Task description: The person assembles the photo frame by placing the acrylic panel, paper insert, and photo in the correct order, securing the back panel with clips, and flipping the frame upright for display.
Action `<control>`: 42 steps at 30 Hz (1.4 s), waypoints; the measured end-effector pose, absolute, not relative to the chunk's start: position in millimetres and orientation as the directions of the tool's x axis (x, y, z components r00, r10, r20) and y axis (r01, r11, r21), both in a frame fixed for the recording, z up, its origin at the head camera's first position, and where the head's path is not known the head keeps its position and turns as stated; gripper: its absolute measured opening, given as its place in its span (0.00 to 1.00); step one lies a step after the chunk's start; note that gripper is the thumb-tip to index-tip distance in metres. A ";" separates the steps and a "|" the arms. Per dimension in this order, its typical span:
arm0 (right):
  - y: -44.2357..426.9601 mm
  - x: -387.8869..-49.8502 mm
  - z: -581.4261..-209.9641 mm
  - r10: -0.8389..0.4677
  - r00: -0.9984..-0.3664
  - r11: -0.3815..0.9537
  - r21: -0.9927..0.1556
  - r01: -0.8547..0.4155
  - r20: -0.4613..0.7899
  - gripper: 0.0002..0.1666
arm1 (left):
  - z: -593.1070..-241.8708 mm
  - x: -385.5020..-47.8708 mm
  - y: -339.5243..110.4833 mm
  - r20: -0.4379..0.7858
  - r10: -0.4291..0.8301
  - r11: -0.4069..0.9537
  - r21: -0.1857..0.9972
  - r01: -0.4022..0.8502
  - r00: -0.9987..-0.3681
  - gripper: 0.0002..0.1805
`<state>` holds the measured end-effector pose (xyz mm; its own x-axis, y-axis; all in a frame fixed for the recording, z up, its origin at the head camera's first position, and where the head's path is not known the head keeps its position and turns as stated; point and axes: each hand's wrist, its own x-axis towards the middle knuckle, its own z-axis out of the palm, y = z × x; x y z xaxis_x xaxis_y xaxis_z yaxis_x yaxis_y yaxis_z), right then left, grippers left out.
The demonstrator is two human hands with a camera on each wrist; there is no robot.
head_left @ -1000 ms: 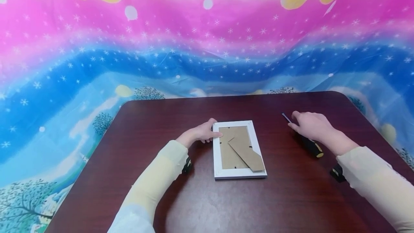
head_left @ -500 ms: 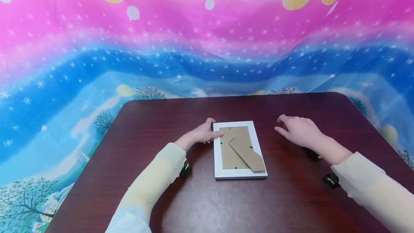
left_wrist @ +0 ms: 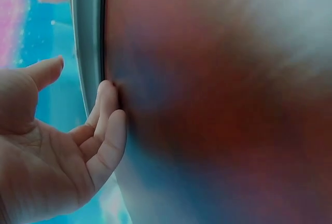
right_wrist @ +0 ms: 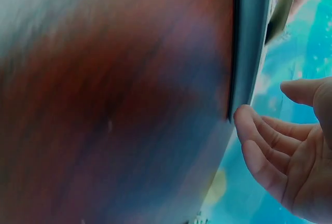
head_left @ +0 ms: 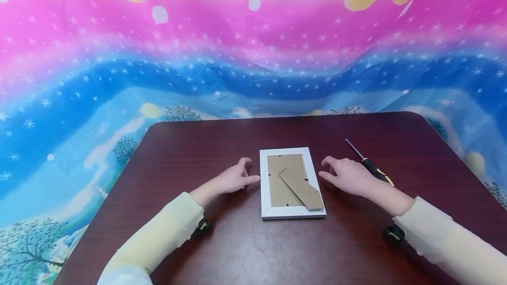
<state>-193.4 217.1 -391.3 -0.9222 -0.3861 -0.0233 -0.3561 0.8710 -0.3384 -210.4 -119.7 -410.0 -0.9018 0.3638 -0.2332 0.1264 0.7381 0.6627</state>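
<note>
A white picture frame [head_left: 293, 212] lies back side up on the table, its brown backboard [head_left: 291, 162] and slanted cardboard stand leg [head_left: 303, 190] showing. Small black tabs sit along the edges of the backboard. My left hand [head_left: 229, 178] is beside the frame's left edge, thumb apart from the fingers, holding nothing. On the opposite side, my right hand [head_left: 350, 177] hovers near the right edge, also with nothing in it. In both wrist views the fingertips are close to the frame's side [left_wrist: 91, 32]; whether they touch it I cannot tell.
A screwdriver [head_left: 378, 173] with a black and yellow handle lies on the dark wooden table [head_left: 222, 250], right behind my right hand. A colourful patterned cloth [head_left: 253, 69] hangs past the table's far edge.
My right hand has left the screwdriver on the table and moved left to the frame. My left hand has let go of the frame's upper left edge and drawn back toward me.
</note>
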 end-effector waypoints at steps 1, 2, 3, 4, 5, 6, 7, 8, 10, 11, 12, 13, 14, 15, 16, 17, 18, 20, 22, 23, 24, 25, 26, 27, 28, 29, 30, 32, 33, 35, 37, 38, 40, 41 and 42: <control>215.5 -192.5 -392.3 -0.377 -0.925 0.873 -0.351 -0.339 -0.043 0.23 | -410.1 -206.4 -120.0 -0.228 0.367 0.740 0.659 0.134 -0.902 0.38; 214.2 -191.5 -393.2 -0.367 -0.928 0.875 -0.364 -0.320 -0.066 0.25 | -410.3 -202.6 -120.0 -0.224 0.368 0.742 0.655 0.140 -0.902 0.37; 213.1 -190.5 -394.2 -0.360 -0.929 0.875 -0.378 -0.302 -0.089 0.27 | -410.7 -199.4 -119.8 -0.218 0.368 0.742 0.655 0.144 -0.904 0.37; 212.0 -189.3 -395.3 -0.352 -0.929 0.875 -0.393 -0.282 -0.115 0.30 | -411.2 -196.6 -119.2 -0.214 0.369 0.743 0.653 0.148 -0.905 0.37; 211.1 -188.2 -396.4 -0.344 -0.928 0.875 -0.408 -0.262 -0.142 0.32 | -411.4 -194.2 -118.5 -0.210 0.370 0.739 0.656 0.150 -0.905 0.37; 210.2 -187.1 -397.5 -0.340 -0.926 0.873 -0.423 -0.245 -0.166 0.34 | -411.7 -192.1 -117.6 -0.211 0.372 0.737 0.659 0.149 -0.904 0.37; 209.3 -185.8 -398.3 -0.337 -0.922 0.868 -0.442 -0.226 -0.191 0.36 | -412.1 -190.5 -116.7 -0.212 0.378 0.733 0.664 0.151 -0.901 0.37; 208.4 -184.6 -399.0 -0.338 -0.917 0.862 -0.460 -0.211 -0.212 0.38 | -412.6 -189.2 -115.5 -0.211 0.387 0.729 0.667 0.158 -0.898 0.37; 206.6 -182.8 -400.7 -0.346 -0.906 0.849 -0.493 -0.191 -0.245 0.40 | -413.5 -187.5 -113.2 -0.211 0.404 0.725 0.667 0.170 -0.890 0.38; 205.7 -182.3 -401.6 -0.354 -0.900 0.841 -0.509 -0.186 -0.255 0.41 | -414.0 -186.9 -112.0 -0.211 0.412 0.723 0.668 0.177 -0.887 0.38; 204.8 -181.9 -402.5 -0.364 -0.893 0.831 -0.526 -0.183 -0.264 0.41 | -414.3 -186.5 -111.0 -0.210 0.418 0.723 0.666 0.184 -0.884 0.37; 203.9 -181.5 -403.2 -0.373 -0.887 0.822 -0.541 -0.179 -0.273 0.41 | -414.5 -186.2 -109.9 -0.209 0.424 0.723 0.664 0.191 -0.881 0.37; 203.1 -181.4 -404.1 -0.382 -0.881 0.813 -0.555 -0.177 -0.279 0.41 | -414.7 -186.0 -108.9 -0.207 0.427 0.724 0.661 0.196 -0.880 0.37; 202.4 -181.2 -404.7 -0.392 -0.876 0.803 -0.569 -0.176 -0.282 0.41 | -414.7 -185.8 -108.1 -0.207 0.428 0.725 0.660 0.197 -0.880 0.36; 201.8 -181.1 -405.1 -0.399 -0.871 0.792 -0.587 -0.169 -0.287 0.40 | -414.5 -185.6 -107.2 -0.204 0.431 0.721 0.663 0.200 -0.879 0.36; 201.3 -180.9 -405.5 -0.403 -0.867 0.781 -0.603 -0.160 -0.292 0.39 | -414.0 -185.3 -106.4 -0.204 0.434 0.718 0.667 0.200 -0.878 0.35; 200.9 -180.7 -405.7 -0.407 -0.865 0.771 -0.618 -0.153 -0.294 0.38 | -413.7 -185.0 -105.7 -0.202 0.437 0.715 0.669 0.203 -0.876 0.35; 200.5 -180.5 -406.1 -0.409 -0.864 0.755 -0.641 -0.139 -0.294 0.37 | -412.9 -184.5 -104.3 -0.196 0.445 0.707 0.675 0.209 -0.874 0.34; 200.2 -180.3 -406.5 -0.408 -0.865 0.744 -0.656 -0.129 -0.293 0.37 | -412.1 -184.1 -103.3 -0.192 0.450 0.701 0.680 0.212 -0.872 0.34; 199.9 -180.3 -406.7 -0.406 -0.866 0.741 -0.660 -0.126 -0.291 0.37 | -412.0 -183.9 -102.9 -0.189 0.451 0.701 0.680 0.215 -0.872 0.34; 199.5 -180.4 -407.0 -0.405 -0.867 0.738 -0.663 -0.124 -0.289 0.37 | -412.1 -183.7 -102.6 -0.186 0.451 0.701 0.679 0.217 -0.873 0.34; 199.2 -180.5 -407.5 -0.404 -0.868 0.738 -0.664 -0.123 -0.288 0.37 | -411.9 -183.6 -102.3 -0.186 0.450 0.701 0.679 0.216 -0.874 0.34; 198.7 -180.6 -408.0 -0.402 -0.870 0.737 -0.665 -0.121 -0.287 0.37 | -411.8 -183.4 -102.1 -0.186 0.449 0.700 0.681 0.215 -0.874 0.34; 198.3 -180.6 -408.8 -0.399 -0.871 0.737 -0.666 -0.119 -0.286 0.37 | -412.0 -183.2 -102.0 -0.185 0.448 0.700 0.681 0.215 -0.875 0.34; 197.8 -180.8 -409.6 -0.396 -0.873 0.736 -0.667 -0.116 -0.286 0.37 | -412.3 -182.9 -102.0 -0.184 0.449 0.699 0.682 0.216 -0.875 0.34; 197.3 -181.1 -410.6 -0.394 -0.874 0.735 -0.669 -0.114 -0.284 0.37 | -412.5 -182.6 -102.0 -0.182 0.450 0.697 0.684 0.217 -0.874 0.34; 196.8 -181.4 -411.3 -0.394 -0.876 0.732 -0.671 -0.116 -0.279 0.37 | -412.6 -182.3 -102.0 -0.182 0.451 0.696 0.685 0.216 -0.874 0.35; 196.0 -182.2 -412.3 -0.395 -0.879 0.728 -0.675 -0.122 -0.267 0.37 | -412.9 -182.0 -102.2 -0.183 0.449 0.695 0.687 0.214 -0.874 0.35; 195.6 -182.5 -412.7 -0.395 -0.881 0.724 -0.679 -0.124 -0.261 0.37 | -413.1 -181.8 -102.4 -0.182 0.450 0.694 0.687 0.215 -0.874 0.35; 194.7 -183.2 -412.9 -0.395 -0.883 0.716 -0.687 -0.124 -0.252 0.37 | -413.1 -181.7 -102.7 -0.183 0.449 0.692 0.691 0.211 -0.874 0.35; 193.8 -183.7 -413.0 -0.394 -0.884 0.710 -0.694 -0.118 -0.252 0.37 | -413.5 -181.5 -102.9 -0.183 0.448 0.692 0.691 0.210 -0.875 0.36; 193.3 -183.8 -412.9 -0.401 -0.882 0.703 -0.701 -0.122 -0.249 0.37 | -413.4 -181.3 -102.9 -0.183 0.448 0.690 0.693 0.208 -0.875 0.36; 192.7 -184.2 -412.9 -0.403 -0.879 0.695 -0.710 -0.114 -0.253 0.37 | -414.4 -180.9 -102.8 -0.177 0.451 0.684 0.698 0.212 -0.875 0.36; 192.6 -184.4 -412.9 -0.405 -0.878 0.690 -0.715 -0.111 -0.255 0.37 | -414.6 -180.4 -102.7 -0.172 0.453 0.680 0.701 0.214 -0.874 0.35; 192.7 -184.4 -412.9 -0.411 -0.876 0.685 -0.719 -0.113 -0.254 0.37 | -414.8 -180.0 -102.5 -0.169 0.457 0.675 0.705 0.217 -0.874 0.35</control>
